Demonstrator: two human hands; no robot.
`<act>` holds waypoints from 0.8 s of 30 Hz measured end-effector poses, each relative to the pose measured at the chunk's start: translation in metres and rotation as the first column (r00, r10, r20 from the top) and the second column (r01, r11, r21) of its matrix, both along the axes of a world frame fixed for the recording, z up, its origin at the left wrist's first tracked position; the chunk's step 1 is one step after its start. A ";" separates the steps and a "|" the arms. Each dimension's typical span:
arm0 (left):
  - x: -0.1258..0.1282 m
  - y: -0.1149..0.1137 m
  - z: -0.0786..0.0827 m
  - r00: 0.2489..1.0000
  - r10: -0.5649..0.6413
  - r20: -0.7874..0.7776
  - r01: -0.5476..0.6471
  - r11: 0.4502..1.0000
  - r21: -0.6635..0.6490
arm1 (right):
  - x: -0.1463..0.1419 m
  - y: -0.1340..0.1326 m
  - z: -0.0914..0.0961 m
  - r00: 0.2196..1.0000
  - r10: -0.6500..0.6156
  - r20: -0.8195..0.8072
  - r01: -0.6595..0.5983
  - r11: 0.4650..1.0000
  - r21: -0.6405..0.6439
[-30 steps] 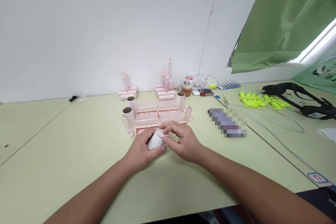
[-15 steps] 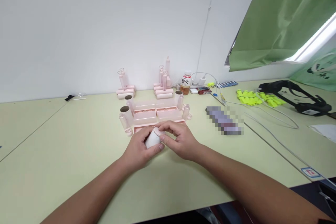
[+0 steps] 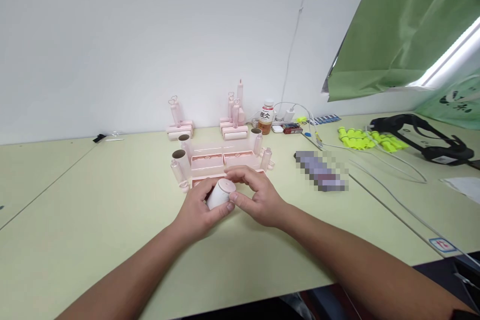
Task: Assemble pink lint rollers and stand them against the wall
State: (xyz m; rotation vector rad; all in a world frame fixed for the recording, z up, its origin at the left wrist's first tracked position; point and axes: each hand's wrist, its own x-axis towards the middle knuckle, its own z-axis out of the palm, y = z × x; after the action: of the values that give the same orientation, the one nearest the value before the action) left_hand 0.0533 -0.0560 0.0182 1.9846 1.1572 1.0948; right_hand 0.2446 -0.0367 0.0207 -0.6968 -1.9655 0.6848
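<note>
Your left grip (image 3: pixel 198 208) is closed around a white roll (image 3: pixel 215 200), with the thumb along the near side and the fingers wrapped behind. The roll is held tilted, its upper end leaning toward your right, above the near part of the bench (image 3: pixel 240 265). A pale pink end piece (image 3: pixel 227 185) sits at that upper end; a thin dark line shows along its edge. Your right grip (image 3: pixel 262 200) is partly curled: the thumb is at the rim of the end piece, and the fingers arch past its far side. I cannot tell whether this grip holds the piece firmly.

Beyond both grips lie open pink cases (image 3: pixel 207 164) in rows, the nearest partly covered by you. At their left stand two rolls with brown cores (image 3: pixel 182 161); a similar roll (image 3: pixel 258 143) stands at the right. A translucent pink handle (image 3: pixel 178 172) is just beside the left rolls, and another (image 3: pixel 266 159) is on the right side. Near the wall (image 3: pixel 112 50), slender pink pieces (image 3: pixel 175 111) stand in two groups. A labelled bottle (image 3: pixel 266 119) stands right of them. Farther right lie a pixelated item (image 3: pixel 320 171) and bright yellow pieces (image 3: pixel 356 139).
</note>
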 end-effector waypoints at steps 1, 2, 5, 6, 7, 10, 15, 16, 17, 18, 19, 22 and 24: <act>0.000 0.000 0.000 1.000 0.010 -0.005 -0.010 1.000 0.001 | 0.000 0.000 0.000 1.000 -0.014 -0.020 0.015 0.999 0.031; 0.000 0.000 0.000 1.000 0.019 -0.011 -0.019 1.000 0.000 | 0.000 0.000 -0.001 0.998 -0.037 -0.044 0.040 0.997 0.060; -0.001 0.000 0.000 0.999 0.027 -0.025 -0.027 1.000 -0.005 | 0.001 -0.001 0.000 0.985 -0.132 -0.111 0.145 0.982 0.120; 0.000 0.000 0.001 0.999 0.024 -0.024 -0.024 1.000 -0.004 | 0.001 -0.002 0.001 0.983 -0.144 -0.110 0.158 0.979 0.133; 0.000 0.000 0.001 1.000 0.021 -0.023 -0.021 1.000 -0.002 | 0.001 -0.002 0.002 0.989 -0.122 -0.084 0.133 0.981 0.144; 0.000 0.000 0.003 0.999 0.004 -0.035 -0.004 1.000 -0.004 | 0.001 -0.001 0.005 0.998 0.048 0.051 -0.056 0.987 0.150; -0.002 0.002 0.001 0.999 0.047 0.000 -0.047 0.998 -0.036 | 0.002 0.002 0.009 0.996 -0.065 0.058 0.057 0.989 0.139; -0.003 0.002 -0.001 0.997 0.075 0.026 -0.074 0.996 -0.041 | 0.004 0.003 0.011 0.986 -0.131 0.099 0.118 0.985 0.124; -0.004 0.002 -0.002 0.993 0.101 0.053 -0.098 0.994 -0.050 | 0.005 0.004 0.014 0.965 -0.191 0.179 0.174 0.979 0.102; -0.004 0.002 -0.004 0.989 0.122 0.080 -0.116 0.991 -0.066 | 0.007 0.005 0.016 0.926 -0.239 0.292 0.227 0.971 0.076; -0.004 0.002 -0.005 0.985 0.135 0.103 -0.127 0.988 -0.085 | 0.010 0.007 0.019 0.864 -0.267 0.426 0.274 0.961 0.046; -0.004 0.002 -0.007 0.977 0.147 0.154 -0.130 0.984 -0.120 | 0.017 0.013 0.023 0.620 -0.255 0.742 0.399 0.917 -0.018; -0.004 0.002 -0.007 0.973 0.149 0.177 -0.126 0.983 -0.132 | 0.021 0.018 0.024 0.513 -0.236 0.825 0.448 0.894 -0.023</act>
State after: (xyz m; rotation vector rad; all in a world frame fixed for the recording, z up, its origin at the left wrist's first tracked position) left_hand 0.0491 -0.0544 0.0115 1.6922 1.2436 1.2227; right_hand 0.2659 -0.0192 0.0444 -1.7635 -2.4415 0.3490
